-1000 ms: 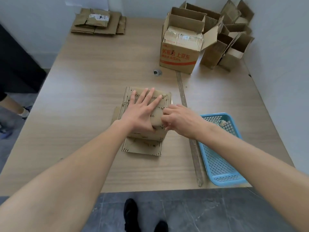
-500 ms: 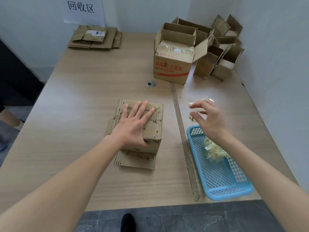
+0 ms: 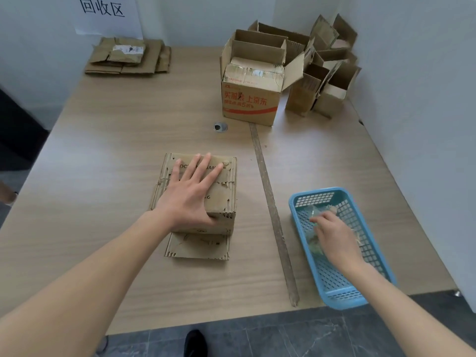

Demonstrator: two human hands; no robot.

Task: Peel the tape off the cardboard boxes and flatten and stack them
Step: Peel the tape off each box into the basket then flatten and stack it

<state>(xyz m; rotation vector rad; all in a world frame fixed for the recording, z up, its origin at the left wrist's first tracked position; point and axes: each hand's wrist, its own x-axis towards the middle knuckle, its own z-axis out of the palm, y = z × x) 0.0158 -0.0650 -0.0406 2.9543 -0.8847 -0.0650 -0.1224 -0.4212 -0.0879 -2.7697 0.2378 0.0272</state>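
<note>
At the far left corner of the counter [image 3: 103, 155], under a paper sign [image 3: 108, 14] on the wall, lies a stack of flattened cardboard [image 3: 128, 56], which looks like the place where finished pieces are collected. Nearer the middle, the left hand [image 3: 192, 197] lies palm down on a small cardboard box [image 3: 221, 202] that sits on a flat flap close to the person; its fingers [image 3: 203, 166] are straight and spread, pressing rather than gripping, probably to keep the box from sliding and to push it flat. The left forearm reaches in from the lower left, fully extended over the counter. Behind the box, a larger printed box [image 3: 251, 104] stands open with several smaller open boxes [image 3: 327, 81] crowded beside it in the far right corner, apparently waiting their turn. At the right edge sits a blue basket [image 3: 342, 292], evidently serving as a bin for scraps. The right hand [image 3: 334, 235] reaches down into it, fingers curled over a crumpled wad of clear tape [image 3: 315, 211]; whether they grip it or have let go cannot be told.
</note>
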